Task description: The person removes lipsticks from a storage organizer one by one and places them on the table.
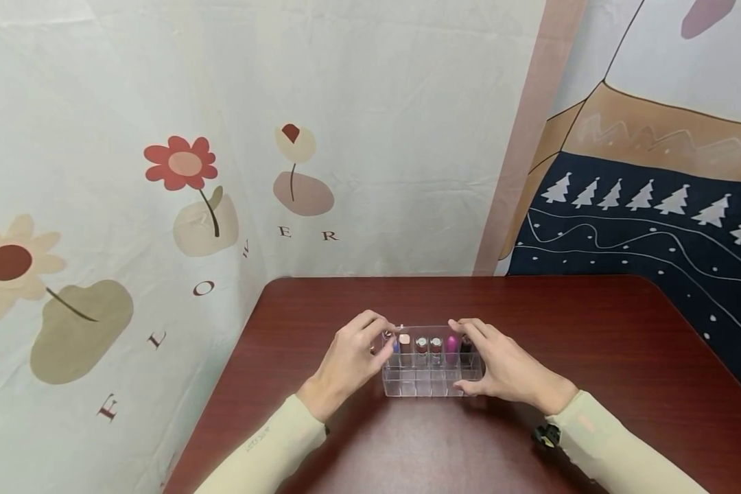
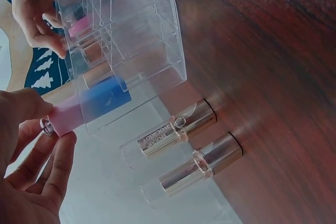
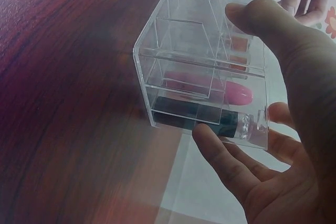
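Observation:
A clear lipstick organizer (image 1: 416, 387) stands on the table, its rear row holding several tubes. My left hand (image 1: 352, 353) pinches the pink end of a pink-and-blue lipstick tube (image 2: 97, 104), whose blue part sits inside the organizer's left end compartment. At the other end, my right hand (image 1: 509, 363) grips the organizer's side, thumb in front and fingers toward the back. Near that hand are a magenta tube (image 1: 451, 346) and a dark tube (image 3: 220, 120). A peach-topped tube (image 1: 405, 340) and two silver-topped lipsticks (image 1: 429, 345) fill compartments between.
Two gold lipsticks with clear caps (image 2: 181, 128) stand on the table just left of the organizer, mostly behind my left hand in the head view. The reddish-brown table (image 1: 321, 302) meets printed cloth hangings (image 1: 395, 137) at its back and sides.

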The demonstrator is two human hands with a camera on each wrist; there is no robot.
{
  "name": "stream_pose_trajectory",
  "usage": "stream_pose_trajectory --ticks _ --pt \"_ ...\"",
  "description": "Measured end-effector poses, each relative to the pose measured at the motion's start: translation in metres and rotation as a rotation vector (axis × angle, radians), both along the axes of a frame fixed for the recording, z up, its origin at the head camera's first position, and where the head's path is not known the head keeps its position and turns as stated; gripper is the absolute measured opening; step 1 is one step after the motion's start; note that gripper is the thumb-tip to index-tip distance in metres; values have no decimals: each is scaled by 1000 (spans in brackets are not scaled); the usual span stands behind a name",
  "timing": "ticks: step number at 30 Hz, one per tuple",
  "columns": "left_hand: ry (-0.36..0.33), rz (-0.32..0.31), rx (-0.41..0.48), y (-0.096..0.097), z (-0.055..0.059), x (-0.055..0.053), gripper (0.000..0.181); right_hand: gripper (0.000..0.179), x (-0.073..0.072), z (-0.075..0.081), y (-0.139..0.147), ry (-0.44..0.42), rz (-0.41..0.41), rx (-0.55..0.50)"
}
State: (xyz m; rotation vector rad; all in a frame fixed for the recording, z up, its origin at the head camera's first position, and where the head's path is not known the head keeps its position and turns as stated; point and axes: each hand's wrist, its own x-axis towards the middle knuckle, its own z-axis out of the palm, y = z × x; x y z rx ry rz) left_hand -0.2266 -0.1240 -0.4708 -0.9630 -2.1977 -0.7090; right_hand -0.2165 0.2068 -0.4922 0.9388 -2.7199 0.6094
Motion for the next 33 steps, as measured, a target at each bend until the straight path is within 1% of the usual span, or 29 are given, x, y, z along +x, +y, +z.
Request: stream_pose_trajectory --ticks 7,14,18,23,28,30,33 --pt "-29 -6 8 -1 4 1 18 108 0 -1 -2 4 5 5" --pt "5 -12 20 0 7 3 19 107 4 0 -1 -12 -4 3" --pt "19 -10 30 -1 8 4 19 107 4 -2 -2 -2 1 3" --pt "13 -10 51 -4 11 4 20 107 2 -2 -2 26 10 4" --pt "3 -30 74 -6 15 5 20 106 2 -1 -2 47 18 -3" --pt "8 -41 87 -7 16 5 21 106 2 0 -2 50 21 -7" --pt "8 -42 99 -9 17 5 23 106 1 1 -1 48 19 -4"
